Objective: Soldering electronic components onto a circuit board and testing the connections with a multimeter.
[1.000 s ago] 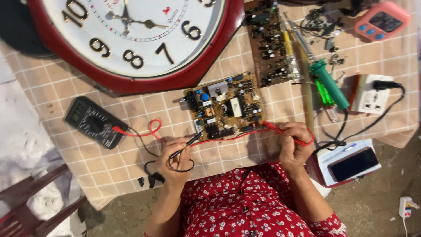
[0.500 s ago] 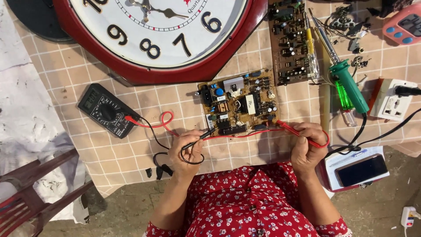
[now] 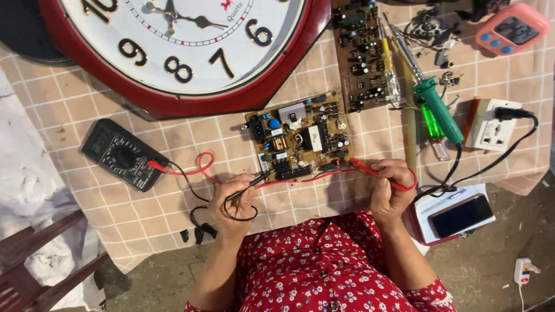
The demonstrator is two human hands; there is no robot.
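The left hand (image 3: pixel 234 202) is closed around a black probe (image 3: pixel 248 186), whose tip points at the near edge of a tan circuit board (image 3: pixel 300 138) lying on the checked tablecloth (image 3: pixel 63 110); whether the tip actually touches the board is hard to tell. The right hand (image 3: pixel 392 188) grips a red probe (image 3: pixel 370 169) with its fingers curled, the tip at the board's near right corner. Red and black leads run left to a black multimeter (image 3: pixel 124 153). Beyond the board lies a large red-rimmed wall clock (image 3: pixel 185 52), and to the right a second board (image 3: pixel 361 55), a green-handled soldering iron (image 3: pixel 436 110), a white socket block (image 3: pixel 491 124) and a phone (image 3: pixel 461 215).
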